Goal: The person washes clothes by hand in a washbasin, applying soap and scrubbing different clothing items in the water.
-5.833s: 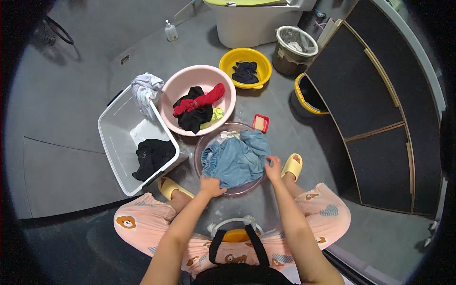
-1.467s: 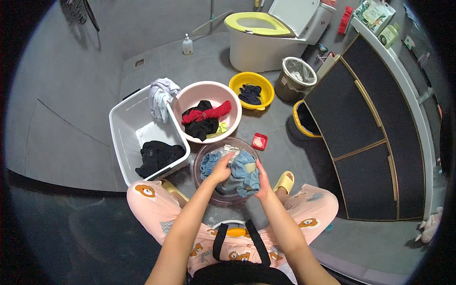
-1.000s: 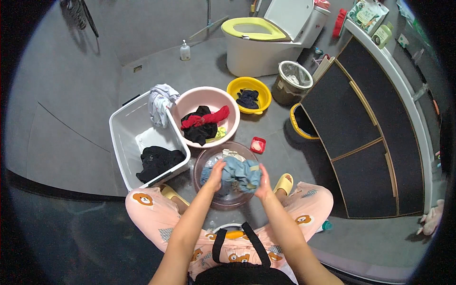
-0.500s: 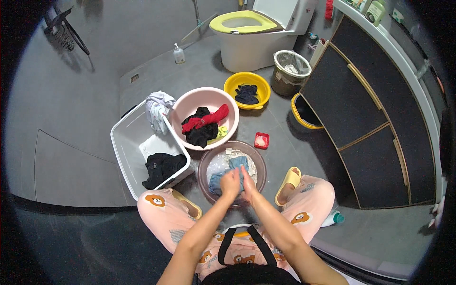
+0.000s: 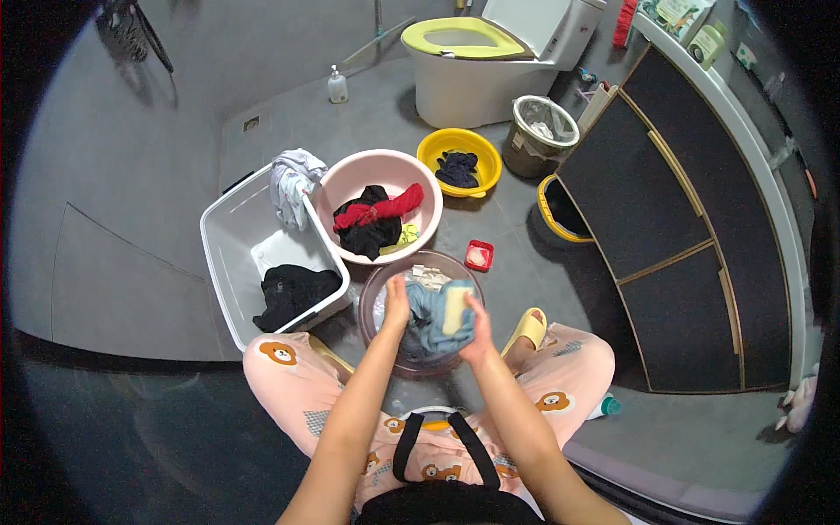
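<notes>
A wet blue garment is raised over the dark translucent basin, bunched between my two hands. My left hand grips its left side, fingers pointing up. On the right, my right hand is closed round the other side. A cream-coloured oblong patch shows on the cloth beside my right fingers; I cannot tell if it is part of the garment or a separate piece. Behind the garment, whitish cloth lies in the basin. A red soap dish with something pale in it sits on the floor just beyond.
A pink basin of black and red clothes stands behind, touching a white laundry bin at left. Farther back are a yellow basin, a trash bin and a toilet. A dark cabinet borders the right.
My hands have moved apart and lifted the blue garment, which is now spread wider between them. The cream-coloured patch has come into sight. The head view has shifted slightly.
</notes>
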A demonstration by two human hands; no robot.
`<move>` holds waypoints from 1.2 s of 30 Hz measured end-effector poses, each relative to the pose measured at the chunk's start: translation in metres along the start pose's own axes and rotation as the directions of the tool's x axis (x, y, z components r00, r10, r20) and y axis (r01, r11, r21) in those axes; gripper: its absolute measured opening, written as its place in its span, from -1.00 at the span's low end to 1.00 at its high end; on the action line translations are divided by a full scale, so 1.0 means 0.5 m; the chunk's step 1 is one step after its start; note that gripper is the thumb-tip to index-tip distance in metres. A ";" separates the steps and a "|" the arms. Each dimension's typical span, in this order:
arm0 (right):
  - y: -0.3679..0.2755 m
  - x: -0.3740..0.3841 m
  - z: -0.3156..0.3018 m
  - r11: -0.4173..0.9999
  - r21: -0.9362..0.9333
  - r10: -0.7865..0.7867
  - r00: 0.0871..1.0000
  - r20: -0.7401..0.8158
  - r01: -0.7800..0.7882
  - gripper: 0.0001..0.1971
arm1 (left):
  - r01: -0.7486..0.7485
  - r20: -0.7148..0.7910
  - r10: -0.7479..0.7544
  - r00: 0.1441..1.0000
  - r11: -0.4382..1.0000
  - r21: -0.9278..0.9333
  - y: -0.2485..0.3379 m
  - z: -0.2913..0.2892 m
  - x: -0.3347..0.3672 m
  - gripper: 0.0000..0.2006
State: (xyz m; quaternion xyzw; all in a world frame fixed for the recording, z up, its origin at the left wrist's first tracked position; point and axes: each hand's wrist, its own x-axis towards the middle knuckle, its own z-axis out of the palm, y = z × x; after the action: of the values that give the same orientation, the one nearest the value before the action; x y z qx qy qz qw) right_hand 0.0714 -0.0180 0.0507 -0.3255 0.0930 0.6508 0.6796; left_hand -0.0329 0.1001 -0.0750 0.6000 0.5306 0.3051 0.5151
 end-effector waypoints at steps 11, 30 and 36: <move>-0.032 -0.013 -0.022 0.964 0.232 -0.173 0.972 0.162 0.133 -0.62 | 0.825 0.792 -0.324 0.517 -0.056 -0.562 -0.047 0.142 -0.224 -0.09; -0.051 -0.018 -0.137 0.962 0.238 -0.142 0.989 0.031 0.130 -0.50 | 0.453 0.411 -0.467 0.783 -0.025 -0.891 0.053 -0.087 -0.049 -0.66; -0.022 -0.026 -0.154 0.997 0.063 0.044 0.998 -0.042 -0.042 -0.45 | 0.673 0.623 -0.304 0.721 0.088 -0.735 -0.062 -0.013 -0.101 -0.60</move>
State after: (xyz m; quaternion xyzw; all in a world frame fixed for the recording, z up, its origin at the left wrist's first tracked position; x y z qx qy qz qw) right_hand 0.1029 -0.0714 0.0018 -0.3161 0.1347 0.6549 0.6731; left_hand -0.0616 0.0510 -0.0932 -0.0002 0.3263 0.2606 0.9087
